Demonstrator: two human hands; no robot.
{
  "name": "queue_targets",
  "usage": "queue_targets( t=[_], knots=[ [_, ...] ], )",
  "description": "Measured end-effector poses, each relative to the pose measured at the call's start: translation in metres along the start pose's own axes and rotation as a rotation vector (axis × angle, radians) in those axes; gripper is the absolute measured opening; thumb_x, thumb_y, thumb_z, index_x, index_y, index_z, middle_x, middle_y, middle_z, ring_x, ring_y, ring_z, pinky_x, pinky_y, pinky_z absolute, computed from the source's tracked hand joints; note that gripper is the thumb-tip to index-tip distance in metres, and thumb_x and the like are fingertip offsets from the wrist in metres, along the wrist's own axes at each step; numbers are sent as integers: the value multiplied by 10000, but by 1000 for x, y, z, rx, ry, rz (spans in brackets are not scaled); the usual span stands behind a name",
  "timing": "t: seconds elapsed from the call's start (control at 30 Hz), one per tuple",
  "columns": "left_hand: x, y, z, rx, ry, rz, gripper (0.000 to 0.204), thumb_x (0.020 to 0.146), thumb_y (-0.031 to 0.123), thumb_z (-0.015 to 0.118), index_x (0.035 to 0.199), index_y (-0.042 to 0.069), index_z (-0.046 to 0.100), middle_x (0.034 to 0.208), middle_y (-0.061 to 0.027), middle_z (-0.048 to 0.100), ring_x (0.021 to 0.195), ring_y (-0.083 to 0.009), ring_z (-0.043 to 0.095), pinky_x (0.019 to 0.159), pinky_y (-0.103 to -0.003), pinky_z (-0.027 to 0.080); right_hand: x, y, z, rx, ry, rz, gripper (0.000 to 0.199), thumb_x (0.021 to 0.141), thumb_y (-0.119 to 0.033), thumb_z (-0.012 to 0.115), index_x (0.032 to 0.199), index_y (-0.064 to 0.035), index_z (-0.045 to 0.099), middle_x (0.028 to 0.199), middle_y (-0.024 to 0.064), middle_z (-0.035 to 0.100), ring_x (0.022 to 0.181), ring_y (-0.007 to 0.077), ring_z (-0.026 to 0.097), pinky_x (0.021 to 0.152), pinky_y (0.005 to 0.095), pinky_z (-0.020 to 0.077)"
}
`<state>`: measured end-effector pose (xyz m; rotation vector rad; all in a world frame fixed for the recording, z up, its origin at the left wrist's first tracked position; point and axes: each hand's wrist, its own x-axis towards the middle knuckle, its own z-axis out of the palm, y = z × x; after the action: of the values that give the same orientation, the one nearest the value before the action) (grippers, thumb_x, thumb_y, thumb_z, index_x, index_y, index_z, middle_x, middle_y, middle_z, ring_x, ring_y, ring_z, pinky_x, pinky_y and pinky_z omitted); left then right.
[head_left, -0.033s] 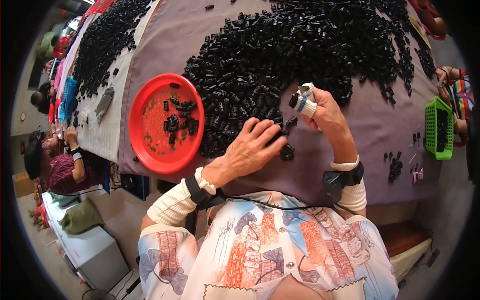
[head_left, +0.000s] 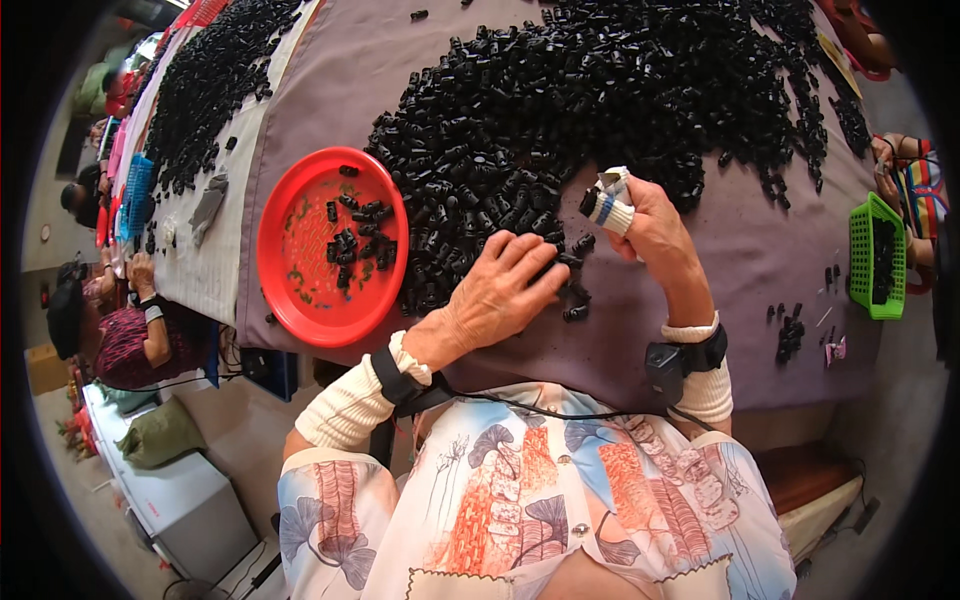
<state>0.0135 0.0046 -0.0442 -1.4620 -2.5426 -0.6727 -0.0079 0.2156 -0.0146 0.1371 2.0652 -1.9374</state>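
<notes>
A big heap of small black plastic parts (head_left: 600, 90) covers the purple-grey table cloth (head_left: 720, 300). My left hand (head_left: 500, 290) lies palm down at the heap's near edge, fingers spread over a few parts and gripping nothing that I can see. My right hand (head_left: 655, 235) is raised just to the right, with white tape wrapped around its fingertips. It pinches one black part (head_left: 588, 203) between thumb and forefinger. A few loose parts (head_left: 575, 312) lie between the two hands. Both wrists wear dark bands.
A round red tray (head_left: 300, 290) holding several black parts sits left of my left hand. At the right edge stands a green basket (head_left: 875, 255), with a small cluster of parts (head_left: 790, 335) nearby. Another heap (head_left: 200, 90) lies far left, where a seated person (head_left: 120, 330) works.
</notes>
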Motion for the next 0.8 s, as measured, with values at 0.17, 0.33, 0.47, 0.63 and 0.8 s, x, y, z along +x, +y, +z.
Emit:
queue_targets(
  t=[0.17, 0.33, 0.47, 0.63, 0.8],
  knots=[
    [6, -19, 1, -27, 148, -49, 231, 670, 89, 675, 883, 60, 590, 932, -64, 544, 944, -248, 509, 811, -376, 401, -3, 6, -5, 52, 35, 42, 52, 766, -86, 562, 733, -52, 542, 507, -25, 439, 407, 36, 391, 354, 207, 274],
    [18, -41, -12, 28, 275, -145, 151, 699, 41, 647, 838, 57, 589, 879, -63, 573, 898, -258, 527, 786, -371, 408, -1, 8, -7, -12, 34, 28, 64, 782, -107, 540, 729, -76, 521, 502, -32, 432, 398, 32, 380, 356, 189, 274],
    [20, -57, -11, 133, 294, -234, 193, 705, 81, 666, 884, 66, 596, 932, -62, 572, 967, -269, 512, 828, -378, 391, 0, 3, -8, 1, 69, 30, 115, 806, -149, 538, 707, -100, 506, 493, -40, 430, 393, 27, 375, 366, 177, 286],
    [41, -7, -11, 27, 168, -163, 445, 619, 229, 743, 1012, 94, 580, 1094, -100, 520, 1073, -300, 454, 893, -428, 355, 1, 7, -16, 39, 86, 22, 34, 788, -80, 514, 769, -60, 535, 543, -20, 458, 420, 36, 399, 360, 194, 296],
    [53, 5, 27, 79, 24, -7, 510, 608, 338, 733, 1024, 97, 564, 1097, -98, 509, 1083, -286, 448, 915, -521, 309, -4, -2, -20, 13, 104, -21, 80, 824, -123, 519, 768, -67, 523, 531, -14, 458, 409, 44, 395, 362, 200, 283]
  ],
)
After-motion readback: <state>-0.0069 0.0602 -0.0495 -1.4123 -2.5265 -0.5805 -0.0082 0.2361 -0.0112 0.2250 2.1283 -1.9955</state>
